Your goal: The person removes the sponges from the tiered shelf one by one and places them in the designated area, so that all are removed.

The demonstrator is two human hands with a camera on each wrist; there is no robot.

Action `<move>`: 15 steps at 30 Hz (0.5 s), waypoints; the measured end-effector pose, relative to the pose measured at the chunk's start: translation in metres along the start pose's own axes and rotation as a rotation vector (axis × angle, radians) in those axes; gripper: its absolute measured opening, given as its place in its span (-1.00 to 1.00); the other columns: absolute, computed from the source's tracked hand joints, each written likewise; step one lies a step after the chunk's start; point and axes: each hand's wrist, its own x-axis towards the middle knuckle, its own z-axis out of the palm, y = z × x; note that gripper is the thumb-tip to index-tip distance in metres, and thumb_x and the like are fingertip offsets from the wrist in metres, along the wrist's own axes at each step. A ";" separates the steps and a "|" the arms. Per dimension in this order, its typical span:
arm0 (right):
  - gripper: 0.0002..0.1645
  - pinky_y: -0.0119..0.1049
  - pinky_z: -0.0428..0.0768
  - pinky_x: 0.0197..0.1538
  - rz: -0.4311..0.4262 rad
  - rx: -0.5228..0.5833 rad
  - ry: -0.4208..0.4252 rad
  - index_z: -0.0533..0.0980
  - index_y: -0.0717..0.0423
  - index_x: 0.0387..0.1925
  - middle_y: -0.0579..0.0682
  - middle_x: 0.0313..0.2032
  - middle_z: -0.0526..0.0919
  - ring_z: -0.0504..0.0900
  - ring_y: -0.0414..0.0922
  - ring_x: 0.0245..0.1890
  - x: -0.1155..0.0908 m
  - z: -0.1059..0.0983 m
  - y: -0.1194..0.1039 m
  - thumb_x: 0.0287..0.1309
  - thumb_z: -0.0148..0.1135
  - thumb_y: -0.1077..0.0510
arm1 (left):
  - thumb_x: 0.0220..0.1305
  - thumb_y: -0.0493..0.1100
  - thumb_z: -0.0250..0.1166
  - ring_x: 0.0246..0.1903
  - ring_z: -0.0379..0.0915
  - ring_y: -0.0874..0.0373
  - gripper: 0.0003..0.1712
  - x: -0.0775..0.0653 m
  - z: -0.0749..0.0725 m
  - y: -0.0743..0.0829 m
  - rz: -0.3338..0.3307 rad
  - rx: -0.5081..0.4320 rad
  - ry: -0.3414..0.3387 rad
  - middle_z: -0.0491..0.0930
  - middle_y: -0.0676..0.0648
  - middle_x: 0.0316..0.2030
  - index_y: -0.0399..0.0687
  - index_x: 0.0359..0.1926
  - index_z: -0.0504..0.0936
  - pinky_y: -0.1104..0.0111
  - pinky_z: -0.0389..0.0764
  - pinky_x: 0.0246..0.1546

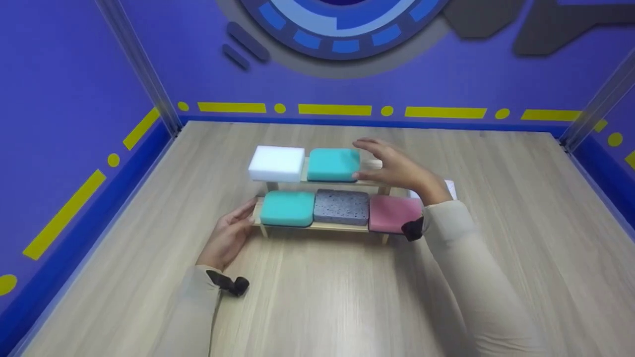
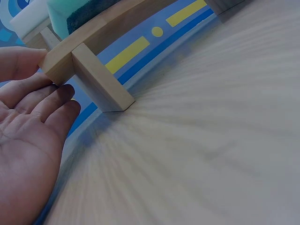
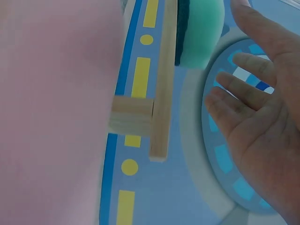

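A two-tier wooden rack carries several block-shaped pieces. At the left end of its lower tier, my left hand pinches the board, thumb above and fingers below; in the left wrist view the thumb meets the board's end. My right hand hovers at the upper tier's right, thumb and fingers spread beside a teal sponge with a dark underside. The right wrist view shows that hand holding nothing. A white sponge block sits left of the teal one.
On the lower tier lie another teal sponge, a grey pumice-like block and a pink block. A white speckled piece shows partly behind the right wrist. Blue patterned walls border the wooden table.
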 end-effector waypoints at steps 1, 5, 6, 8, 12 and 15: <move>-0.06 0.15 0.14 0.45 0.005 -0.002 -0.003 0.19 0.00 0.43 0.10 0.45 0.14 0.09 0.12 0.45 0.001 0.001 -0.001 0.09 0.36 -0.11 | 0.31 -0.50 -0.03 0.47 -0.08 0.01 -0.35 0.000 0.000 0.000 0.003 0.000 -0.003 0.03 -0.24 0.47 -0.40 0.41 0.08 0.49 0.32 0.30; -0.05 0.17 0.16 0.43 0.025 0.029 -0.016 0.18 -0.06 0.44 0.06 0.47 0.10 0.08 0.10 0.46 0.003 0.005 -0.005 0.07 0.37 -0.13 | 0.32 -0.50 -0.03 0.48 -0.12 -0.01 -0.35 -0.001 0.001 0.000 0.010 -0.020 -0.011 0.01 -0.26 0.47 -0.42 0.41 0.07 0.58 0.38 0.22; -0.04 0.17 0.17 0.43 0.027 0.038 -0.021 0.17 -0.06 0.44 0.05 0.47 0.09 0.07 0.10 0.46 0.003 0.006 -0.005 0.07 0.37 -0.13 | 0.32 -0.50 -0.03 0.48 -0.14 -0.01 -0.35 -0.001 0.001 0.000 0.011 -0.023 -0.015 0.00 -0.26 0.47 -0.42 0.41 0.06 0.59 0.39 0.21; -0.04 0.16 0.17 0.44 0.036 0.049 -0.031 0.16 -0.07 0.44 0.03 0.48 0.07 0.05 0.09 0.47 0.004 0.008 -0.006 0.08 0.36 -0.14 | 0.32 -0.49 -0.02 0.48 -0.14 0.00 -0.34 -0.001 0.001 0.000 0.006 -0.029 -0.015 -0.01 -0.25 0.48 -0.41 0.42 0.07 0.60 0.39 0.20; -0.05 0.15 0.15 0.44 0.059 0.034 -0.042 0.15 -0.09 0.45 0.02 0.49 0.05 0.03 0.08 0.48 0.006 0.012 -0.008 0.09 0.35 -0.14 | 0.32 -0.47 0.00 0.49 -0.15 0.00 -0.33 0.000 0.001 0.001 -0.002 -0.009 -0.015 -0.01 -0.24 0.48 -0.41 0.42 0.05 0.59 0.37 0.23; -0.05 0.14 0.15 0.45 0.076 0.019 -0.042 0.16 -0.12 0.45 0.01 0.49 0.05 0.03 0.08 0.48 0.007 0.014 -0.009 0.09 0.35 -0.15 | 0.32 -0.47 0.01 0.48 -0.14 -0.01 -0.33 0.000 0.001 0.002 -0.008 0.000 -0.011 -0.01 -0.25 0.48 -0.41 0.42 0.05 0.57 0.36 0.24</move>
